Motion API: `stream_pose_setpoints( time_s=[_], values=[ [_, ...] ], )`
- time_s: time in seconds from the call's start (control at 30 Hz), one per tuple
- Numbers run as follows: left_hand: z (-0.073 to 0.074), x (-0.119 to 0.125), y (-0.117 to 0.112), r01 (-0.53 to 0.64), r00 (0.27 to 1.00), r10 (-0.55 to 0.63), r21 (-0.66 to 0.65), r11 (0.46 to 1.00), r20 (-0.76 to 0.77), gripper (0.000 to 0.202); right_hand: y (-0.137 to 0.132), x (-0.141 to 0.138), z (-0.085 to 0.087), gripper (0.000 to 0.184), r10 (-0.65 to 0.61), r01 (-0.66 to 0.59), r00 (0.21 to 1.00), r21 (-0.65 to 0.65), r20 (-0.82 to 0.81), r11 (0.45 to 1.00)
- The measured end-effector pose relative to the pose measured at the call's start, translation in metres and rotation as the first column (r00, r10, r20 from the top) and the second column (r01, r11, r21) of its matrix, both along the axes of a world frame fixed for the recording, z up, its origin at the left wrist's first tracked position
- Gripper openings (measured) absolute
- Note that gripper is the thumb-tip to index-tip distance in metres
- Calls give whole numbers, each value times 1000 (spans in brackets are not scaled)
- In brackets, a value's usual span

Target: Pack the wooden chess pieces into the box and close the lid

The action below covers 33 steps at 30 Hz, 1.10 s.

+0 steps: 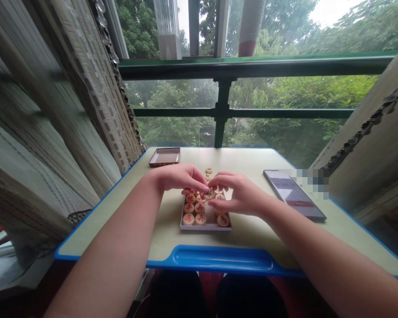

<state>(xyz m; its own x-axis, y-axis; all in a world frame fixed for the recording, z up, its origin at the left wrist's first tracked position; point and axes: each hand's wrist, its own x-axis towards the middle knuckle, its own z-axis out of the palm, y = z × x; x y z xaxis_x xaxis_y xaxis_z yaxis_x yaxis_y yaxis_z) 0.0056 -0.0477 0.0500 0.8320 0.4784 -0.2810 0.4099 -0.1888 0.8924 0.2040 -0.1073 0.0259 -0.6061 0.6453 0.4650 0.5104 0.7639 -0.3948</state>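
Observation:
Above an open box (205,228), both hands meet at one round wooden Chinese chess piece (210,194) with a dark character. My left hand (181,177) pinches its left edge, the thumb tip against it. From the right, my right hand (235,191) has it between thumb and fingers. Red-lettered pieces (200,207) fill columns on the box's left side. A black-lettered piece (222,220) lies at the near right corner, with others behind it partly covered by my right hand. Two loose pieces (209,170) lie on the table just beyond my fingers.
The pale table (248,238) has a blue rim and a blue front groove (222,258). A brown-edged box lid (165,157) lies at the back left. A phone (293,194) rests on the right. Curtains (63,88) hang at both sides, and a green railing (222,112) stands behind.

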Motion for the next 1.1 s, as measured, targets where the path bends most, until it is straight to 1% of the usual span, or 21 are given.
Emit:
stream_pose_setpoints(
  time_s=[0.13,0.3,0.43,0.63,0.7,0.77,0.9,0.97,1.1],
  values=[
    [0,1,-1,30,999,-30,-6,1000,17,27,-2,-1,1,17,9,-9,1000,-18,-6,1000],
    [-1,1,0,32,999,-33,-46,998,-21,29,-5,-3,3,20,30,-28,997,-27,70,999],
    [-1,1,0,28,999,-30,-46,999,-31,30,-7,-5,1,21,-27,26,993,8,111,1000],
    [1,1,-2,-39,999,38,-55,998,-12,32,-4,-6,-3,17,-98,94,991,46,93,995],
    [0,1,-1,-96,995,96,-71,993,-4,35,-2,-6,-4,18,-126,124,988,28,92,992],
    [-1,0,2,-194,981,195,-90,977,7,39,0,-7,-4,19,-175,176,980,0,93,984],
    [-7,-1,10,-399,910,410,-141,906,62,41,4,-8,-4,18,-273,285,950,-63,154,956],
    [-9,-2,15,-447,878,467,-164,879,109,38,5,-9,-5,20,-289,310,935,-79,205,947],
    [-12,-3,19,-477,844,511,-207,855,166,33,6,-11,-7,26,-320,349,907,-65,274,935]
  ],
)
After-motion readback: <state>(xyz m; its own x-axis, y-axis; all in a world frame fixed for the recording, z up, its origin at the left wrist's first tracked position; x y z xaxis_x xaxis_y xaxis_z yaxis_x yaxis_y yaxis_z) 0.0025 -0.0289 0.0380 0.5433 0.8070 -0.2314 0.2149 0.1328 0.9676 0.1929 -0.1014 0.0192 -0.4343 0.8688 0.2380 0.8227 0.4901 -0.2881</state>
